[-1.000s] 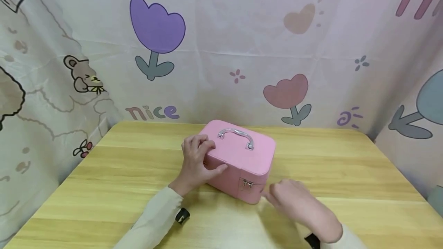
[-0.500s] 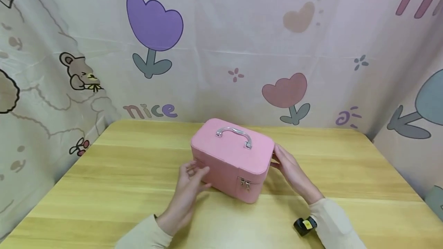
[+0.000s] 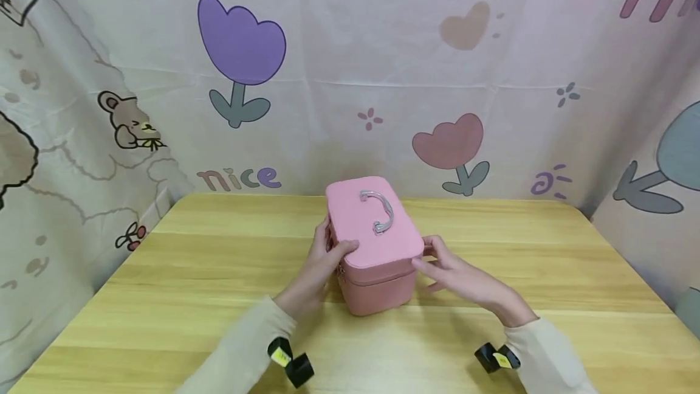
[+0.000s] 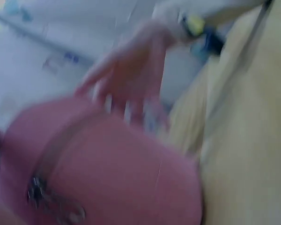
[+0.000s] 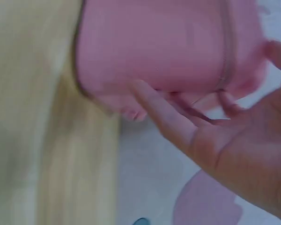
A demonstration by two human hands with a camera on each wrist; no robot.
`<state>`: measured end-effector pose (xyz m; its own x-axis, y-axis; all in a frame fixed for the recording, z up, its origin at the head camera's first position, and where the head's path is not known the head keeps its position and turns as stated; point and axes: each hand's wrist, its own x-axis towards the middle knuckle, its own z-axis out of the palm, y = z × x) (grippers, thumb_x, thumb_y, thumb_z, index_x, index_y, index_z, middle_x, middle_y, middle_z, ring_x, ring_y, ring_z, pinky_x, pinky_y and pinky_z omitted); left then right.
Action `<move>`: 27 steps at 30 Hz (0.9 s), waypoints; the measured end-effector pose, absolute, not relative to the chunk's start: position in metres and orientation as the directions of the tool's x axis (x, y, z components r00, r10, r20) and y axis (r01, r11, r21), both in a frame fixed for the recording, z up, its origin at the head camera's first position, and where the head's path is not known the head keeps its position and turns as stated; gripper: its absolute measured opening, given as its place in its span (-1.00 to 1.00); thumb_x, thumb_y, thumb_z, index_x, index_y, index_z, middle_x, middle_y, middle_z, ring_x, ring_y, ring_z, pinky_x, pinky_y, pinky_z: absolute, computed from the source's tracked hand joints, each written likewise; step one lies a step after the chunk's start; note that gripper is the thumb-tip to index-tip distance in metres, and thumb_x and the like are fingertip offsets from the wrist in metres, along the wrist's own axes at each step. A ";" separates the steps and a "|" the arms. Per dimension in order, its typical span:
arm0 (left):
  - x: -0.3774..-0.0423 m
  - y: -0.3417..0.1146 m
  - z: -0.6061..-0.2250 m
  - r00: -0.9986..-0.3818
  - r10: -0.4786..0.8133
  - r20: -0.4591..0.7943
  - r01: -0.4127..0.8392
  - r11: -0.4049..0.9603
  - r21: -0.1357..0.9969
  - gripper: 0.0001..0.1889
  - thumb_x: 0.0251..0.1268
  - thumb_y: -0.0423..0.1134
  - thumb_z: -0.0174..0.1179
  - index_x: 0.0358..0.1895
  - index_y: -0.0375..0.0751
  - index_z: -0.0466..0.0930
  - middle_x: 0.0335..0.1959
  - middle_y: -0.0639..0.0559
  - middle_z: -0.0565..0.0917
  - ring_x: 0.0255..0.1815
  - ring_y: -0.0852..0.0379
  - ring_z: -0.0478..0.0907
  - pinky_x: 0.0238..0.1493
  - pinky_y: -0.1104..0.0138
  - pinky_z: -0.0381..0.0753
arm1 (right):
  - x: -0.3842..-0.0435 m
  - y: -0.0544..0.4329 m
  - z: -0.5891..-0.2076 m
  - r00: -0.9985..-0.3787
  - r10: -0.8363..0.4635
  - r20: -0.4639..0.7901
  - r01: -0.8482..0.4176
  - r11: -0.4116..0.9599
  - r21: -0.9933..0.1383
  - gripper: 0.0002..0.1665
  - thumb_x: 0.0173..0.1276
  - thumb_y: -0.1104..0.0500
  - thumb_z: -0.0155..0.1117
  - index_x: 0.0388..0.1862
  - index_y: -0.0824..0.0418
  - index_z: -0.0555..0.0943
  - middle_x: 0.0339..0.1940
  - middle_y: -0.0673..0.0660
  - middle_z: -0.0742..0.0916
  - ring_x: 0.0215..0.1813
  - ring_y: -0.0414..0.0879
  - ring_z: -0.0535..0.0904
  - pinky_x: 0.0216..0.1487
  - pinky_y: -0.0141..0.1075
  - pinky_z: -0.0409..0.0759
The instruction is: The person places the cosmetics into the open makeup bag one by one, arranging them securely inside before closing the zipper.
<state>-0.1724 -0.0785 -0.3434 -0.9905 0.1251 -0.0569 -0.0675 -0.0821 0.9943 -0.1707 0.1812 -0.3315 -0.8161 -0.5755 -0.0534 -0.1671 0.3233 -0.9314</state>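
A pink vanity case stands upright on the wooden table, its lid down. A curved silver handle crosses the lid. My left hand grips the case at its left, thumb over the lid's edge and fingers along the side. My right hand is at the right side, its fingers spread and loosely bent, thumb by the near right corner. Metal zip pulls hang at the zip line in the blurred left wrist view. The right wrist view shows fingertips right at the case's wall.
The light wooden table runs back to a printed cloth with flowers, a bear and lettering. Small black devices with yellow labels sit at both wrists, by the cream sleeves.
The case has turned, so its narrow end now faces me and the zip pulls have swung to the left. My left hand has come back onto the lid; my right hand has moved nearer.
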 end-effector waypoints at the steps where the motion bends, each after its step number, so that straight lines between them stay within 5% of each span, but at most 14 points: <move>1: -0.178 -0.082 -0.345 -0.988 0.148 -0.052 -0.063 -0.074 0.995 -0.07 0.25 -0.14 0.16 0.56 -0.11 -0.26 0.55 -0.17 -0.12 0.52 -0.13 -0.14 0.38 -0.12 0.04 | -0.170 0.182 -0.329 -0.808 -0.587 -0.059 -0.176 0.335 -0.926 -0.45 0.57 -0.01 -0.13 0.31 0.35 0.13 0.25 0.37 0.35 0.30 0.30 0.34 0.07 0.03 0.54; 5: -0.197 -0.095 -0.351 -0.965 0.258 -0.052 -0.059 -0.019 0.998 -0.13 0.22 -0.15 0.08 0.56 -0.09 -0.16 0.53 -0.19 -0.01 0.46 -0.18 0.05 0.27 -0.09 0.27 | -0.176 0.186 -0.327 -0.825 -0.564 -0.044 -0.204 0.369 -0.907 -0.41 0.56 0.00 -0.08 0.34 0.38 0.19 0.33 0.38 0.34 0.31 0.28 0.36 0.14 0.05 0.49; 8: -0.207 -0.106 -0.353 -0.936 0.343 -0.082 -0.077 0.029 0.997 -0.15 0.22 -0.11 0.04 0.56 -0.07 -0.14 0.53 -0.19 0.01 0.40 -0.16 0.16 0.20 0.09 0.34 | -0.190 0.184 -0.333 -0.877 -0.480 0.005 -0.203 0.361 -0.910 -0.22 0.49 -0.02 0.05 0.49 0.31 0.03 0.47 0.34 0.17 0.41 0.28 0.21 0.29 0.14 0.30; 12: -0.220 -0.116 -0.359 -0.879 0.461 -0.121 -0.118 0.035 0.992 -0.16 0.21 -0.04 -0.01 0.56 -0.10 -0.12 0.54 -0.18 -0.02 0.44 -0.15 0.07 0.35 0.01 0.13 | -0.214 0.178 -0.342 -0.914 -0.384 0.131 -0.230 0.224 -0.947 -0.03 0.40 0.09 0.15 0.56 0.23 -0.19 0.52 0.33 0.06 0.49 0.25 0.00 0.40 0.20 -0.03; 16: -0.228 -0.114 -0.370 -0.852 0.512 -0.107 -0.127 -0.005 0.992 -0.20 0.28 0.03 -0.06 0.54 -0.20 -0.04 0.52 -0.23 0.03 0.48 -0.20 -0.01 0.41 -0.11 -0.10 | -0.226 0.181 -0.352 -0.906 -0.374 0.200 -0.273 0.153 -0.950 -0.16 0.33 0.20 0.13 0.52 0.27 0.03 0.46 0.33 0.18 0.45 0.19 0.05 0.40 0.15 -0.06; 22: -0.212 -0.118 -0.355 -0.984 0.160 0.085 0.085 -0.003 0.996 -0.50 0.47 -0.08 -0.06 0.26 -0.41 0.31 0.20 -0.30 0.43 0.25 -0.15 0.34 0.28 0.00 0.30 | -0.226 0.192 -0.357 -0.911 -0.353 0.215 -0.301 0.211 -0.930 -0.29 0.31 0.20 0.17 0.41 0.28 0.23 0.42 0.28 0.28 0.38 0.17 0.16 0.31 0.11 0.10; 24: -0.200 -0.124 -0.348 -0.992 0.004 0.129 0.129 0.076 0.989 -0.66 0.47 -0.14 -0.04 0.02 -0.41 0.41 -0.08 -0.22 0.51 -0.03 -0.06 0.45 0.08 0.13 0.46 | -0.225 0.189 -0.352 -0.924 -0.308 0.227 -0.306 0.236 -0.922 -0.31 0.31 0.19 0.19 0.38 0.31 0.25 0.39 0.29 0.32 0.35 0.16 0.20 0.29 0.07 0.15; 27: -0.176 -0.130 -0.340 -0.989 -0.092 0.120 0.102 0.179 0.979 -0.75 0.47 -0.18 -0.06 -0.27 -0.34 0.41 -0.39 -0.06 0.44 -0.36 0.07 0.37 -0.27 0.29 0.45 | -0.223 0.178 -0.342 -0.947 -0.230 0.225 -0.287 0.291 -0.913 -0.32 0.30 0.14 0.23 0.34 0.33 0.29 0.27 0.30 0.42 0.26 0.11 0.30 0.21 -0.04 0.27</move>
<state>-0.1761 -0.1302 -0.3404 -0.9885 -0.0924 0.1195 0.1015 0.1795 0.9785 -0.2228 0.1777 -0.3416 -0.9470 -0.2296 0.2246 -0.2870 0.2908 -0.9127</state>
